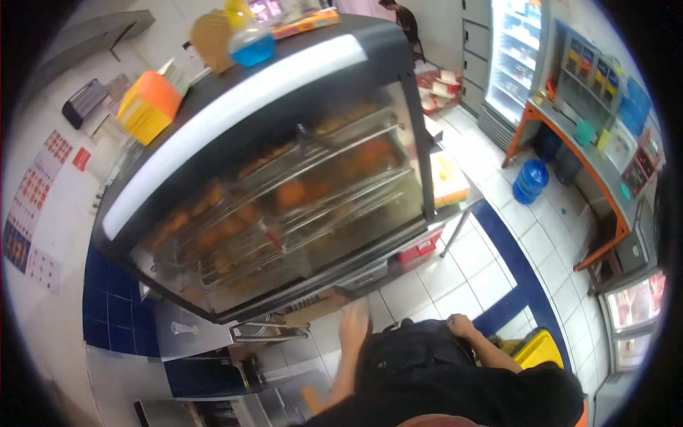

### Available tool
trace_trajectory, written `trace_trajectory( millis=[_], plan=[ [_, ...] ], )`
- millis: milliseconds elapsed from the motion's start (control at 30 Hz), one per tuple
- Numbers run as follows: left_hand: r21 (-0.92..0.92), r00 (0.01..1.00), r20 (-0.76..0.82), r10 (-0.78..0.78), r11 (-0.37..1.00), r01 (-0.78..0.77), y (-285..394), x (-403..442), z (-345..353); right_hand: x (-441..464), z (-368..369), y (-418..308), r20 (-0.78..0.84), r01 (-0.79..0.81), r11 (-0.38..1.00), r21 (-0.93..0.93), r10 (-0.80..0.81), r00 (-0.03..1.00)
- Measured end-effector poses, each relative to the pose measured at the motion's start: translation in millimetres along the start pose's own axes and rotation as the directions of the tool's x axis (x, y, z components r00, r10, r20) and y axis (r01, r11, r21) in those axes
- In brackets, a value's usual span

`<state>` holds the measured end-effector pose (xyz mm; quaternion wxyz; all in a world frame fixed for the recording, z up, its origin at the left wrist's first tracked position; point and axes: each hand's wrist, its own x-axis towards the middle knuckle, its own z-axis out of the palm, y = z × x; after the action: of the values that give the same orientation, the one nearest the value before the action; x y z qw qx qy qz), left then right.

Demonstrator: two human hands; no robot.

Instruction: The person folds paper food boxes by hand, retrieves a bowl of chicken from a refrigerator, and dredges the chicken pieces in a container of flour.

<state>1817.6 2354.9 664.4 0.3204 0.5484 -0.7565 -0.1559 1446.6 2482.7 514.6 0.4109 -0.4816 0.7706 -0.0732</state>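
Note:
My left hand (354,324) is raised in front of my body, just below the lower edge of a glass-fronted food warmer (306,186). Motion smears its fingers, so its grip does not show. At the right side of my waist, my right hand (461,326) rests against my dark clothing (413,352). Its fingers look curled in, and whatever they may hold is hidden. Behind the warmer's glass, browned pieces of food (292,192) lie on wire racks at several levels.
On top of the warmer stand an orange-yellow box (149,107) and a bottle of blue liquid (252,47). A blue water jug (531,181) stands on the tiled floor by an orange-legged counter (605,164). Something yellow (537,350) is close to my right. A person (407,27) is at the back.

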Motion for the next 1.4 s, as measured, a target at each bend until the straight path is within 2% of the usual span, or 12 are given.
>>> trace_trajectory(
  millis=[100,167,267,400,533,600,667,867,1100,1267,1333,1400],
  plan=[
    [0.057,0.825,-0.036,0.564,0.825,-0.562,119,203,-36,-40,-7,37,-0.003,-0.06,0.989,0.134,0.061,0.998],
    [0.236,0.738,-0.047,0.673,0.725,-0.647,157,283,-36,-48,-23,24,-0.238,0.078,0.973,0.217,-0.025,0.971],
    [0.333,0.798,-0.044,0.601,0.762,-0.555,163,321,-29,-23,-48,-26,-0.346,0.274,0.851,0.449,-0.117,0.931],
    [0.3,0.841,0.014,0.54,0.8,-0.519,139,308,-47,-16,-167,-196,-0.517,0.406,0.847,0.343,-0.191,0.834],
    [0.466,0.868,-0.033,0.496,0.776,-0.425,95,286,-91,-18,-268,-344,-0.755,0.717,0.683,0.136,-0.397,0.522],
    [0.606,0.936,-0.013,0.352,0.748,-0.273,86,265,-124,-7,-300,-401,-0.775,0.872,0.475,-0.119,-0.594,0.218],
    [0.625,0.96,-0.024,0.278,0.754,-0.203,79,246,-153,-9,-313,-471,-0.769,0.939,0.297,-0.173,-0.636,0.06],
    [0.546,0.99,-0.114,0.08,0.838,-0.005,79,217,-186,-7,-283,-564,-0.421,0.956,0.292,0.025,-0.864,0.275],
    [0.359,0.966,-0.2,0.161,0.93,-0.08,55,233,-196,15,-297,-622,-0.388,0.789,0.122,-0.602,-0.909,-0.155],
    [0.341,0.969,-0.174,0.176,0.934,-0.108,42,238,-194,49,-296,-656,-0.268,0.79,0.221,-0.572,-0.96,0.075],
    [0.333,0.97,-0.172,0.171,0.937,-0.106,42,237,-193,45,-288,-678,-0.298,0.665,0.541,-0.515,-0.84,0.453],
    [0.309,0.971,-0.174,0.163,0.945,-0.104,41,238,-192,49,-290,-693,-0.272,0.628,0.56,-0.541,-0.823,0.499]
  ],
)
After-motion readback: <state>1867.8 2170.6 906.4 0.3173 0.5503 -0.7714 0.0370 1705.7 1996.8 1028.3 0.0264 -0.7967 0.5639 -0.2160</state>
